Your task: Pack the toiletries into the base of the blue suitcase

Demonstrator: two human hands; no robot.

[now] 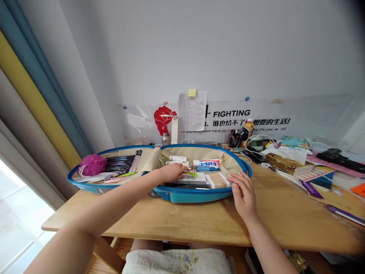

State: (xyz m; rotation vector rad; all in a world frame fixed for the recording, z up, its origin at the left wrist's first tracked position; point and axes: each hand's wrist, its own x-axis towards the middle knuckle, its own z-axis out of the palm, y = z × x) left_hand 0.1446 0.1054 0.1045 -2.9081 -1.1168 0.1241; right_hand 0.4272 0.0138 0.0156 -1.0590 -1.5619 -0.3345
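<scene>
Your left hand (172,172) curls by a green item (192,174), grip unclear; your right hand (245,193) spreads near cotton swabs (218,180).
It looks light, probably stiff; pinch its exposed end.

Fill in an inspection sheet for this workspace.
Surface: wooden table, under an open blue suitcase.
Working items: the suitcase holds cotton swabs in its right half and a purple bath puff in its left.
Clutter: purple pen and yellow bottle, among many things at right.
Hands: left hand reaches into the right half, grip unclear; right hand open near its right end.
Cables: white cable loops over the clutter.
Surroundings: wall banner; curtain at left.
</scene>
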